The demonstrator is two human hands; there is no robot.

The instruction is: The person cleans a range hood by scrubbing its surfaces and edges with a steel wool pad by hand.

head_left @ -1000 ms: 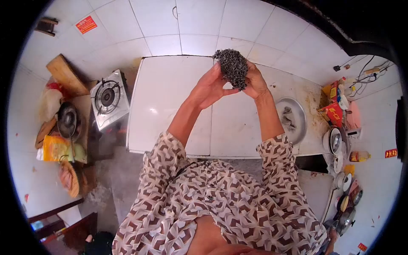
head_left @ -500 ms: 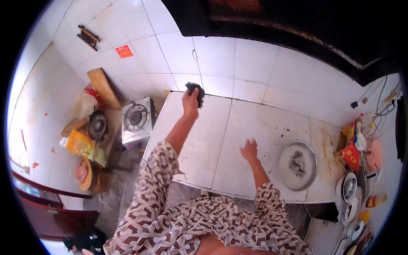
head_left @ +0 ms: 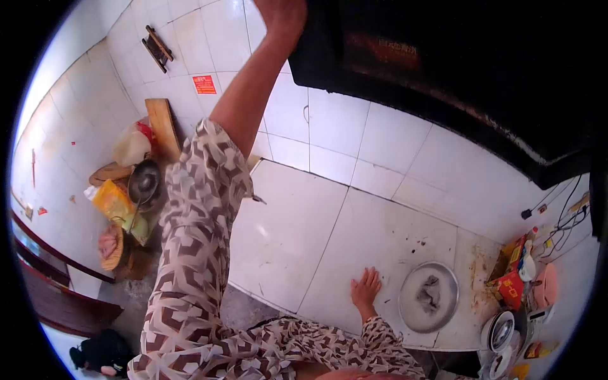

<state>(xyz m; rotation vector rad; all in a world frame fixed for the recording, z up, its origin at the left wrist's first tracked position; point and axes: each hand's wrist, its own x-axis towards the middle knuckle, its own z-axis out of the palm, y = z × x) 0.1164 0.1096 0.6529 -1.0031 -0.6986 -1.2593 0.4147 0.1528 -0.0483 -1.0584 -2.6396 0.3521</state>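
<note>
My left hand (head_left: 284, 11) is raised to the top edge of the view, close to the left side of the black range hood (head_left: 405, 95). Its fingers are cut off, so whatever they may hold is hidden. My right hand (head_left: 365, 289) rests palm down on the white tiled counter (head_left: 316, 234), fingers spread and holding nothing. Just to its right stands a round metal basin (head_left: 403, 308) with cloudy liquid and a crumpled grey cloth (head_left: 430, 294) in it.
Dark crumbs and brown stains mark the counter's right part. Bowls (head_left: 500, 331) and a red box (head_left: 510, 290) stand at the right edge. A wok (head_left: 145, 182), a wooden board (head_left: 163, 130) and a yellow bag (head_left: 113, 202) are at the left. A black cable hangs on the right wall.
My left hand has risen from the counter's back edge, where it gripped a dark scrubbing pad, to beside the hood. My right hand has lowered flat onto the counter. The view has shifted.
</note>
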